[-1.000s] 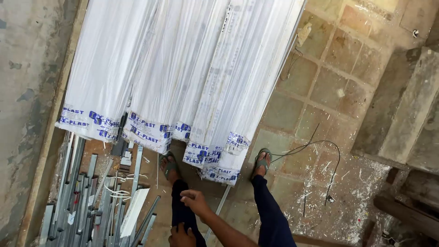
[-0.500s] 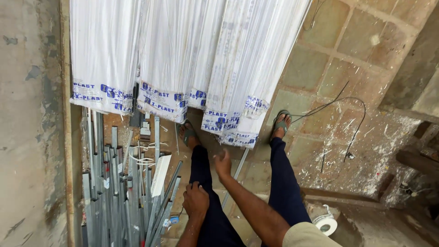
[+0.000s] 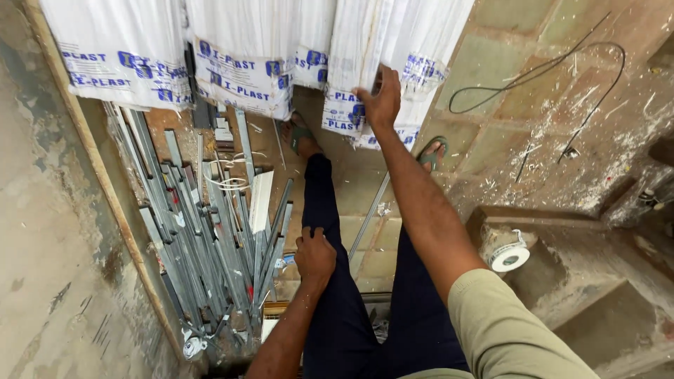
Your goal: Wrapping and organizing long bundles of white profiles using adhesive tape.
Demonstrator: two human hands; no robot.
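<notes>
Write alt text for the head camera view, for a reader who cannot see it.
Seen from above, a person's right hand reaches out to grip a white plastic-wrapped bundle leaning upright, while the left hand rests on their thigh. Grey metal strips lie piled at left; a roll of white tape sits at right.

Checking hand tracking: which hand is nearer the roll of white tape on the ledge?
Left. The left hand rests on the person's thigh, level with the roll of white tape. The right hand is far above it, gripping a white wrapped bundle.
</notes>
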